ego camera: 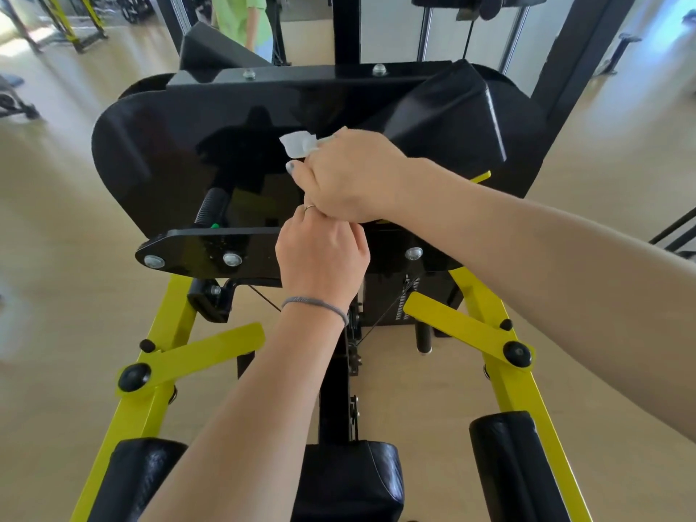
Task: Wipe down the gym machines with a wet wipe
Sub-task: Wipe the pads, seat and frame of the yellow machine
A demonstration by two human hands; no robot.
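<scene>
The right hand [352,175] pinches a small white wet wipe [297,144] between curled fingers and holds it against the glossy black shroud [180,145] of the gym machine [158,374], near the middle of the panel. At the hand's six o'clock, the left hand [322,258] sits just beneath it, touching its underside; its fingers are tucked out of sight, so whether they hold anything cannot be told. Fine droplets or specks show on the lower black plate [211,250] at the left hand's nine o'clock, which suggests that part has been wetted, though this is a guess. The yellow frame arms and the black pads [504,465] at five and seven o'clock show no sign either way, so most of the machine probably remains to be wiped
</scene>
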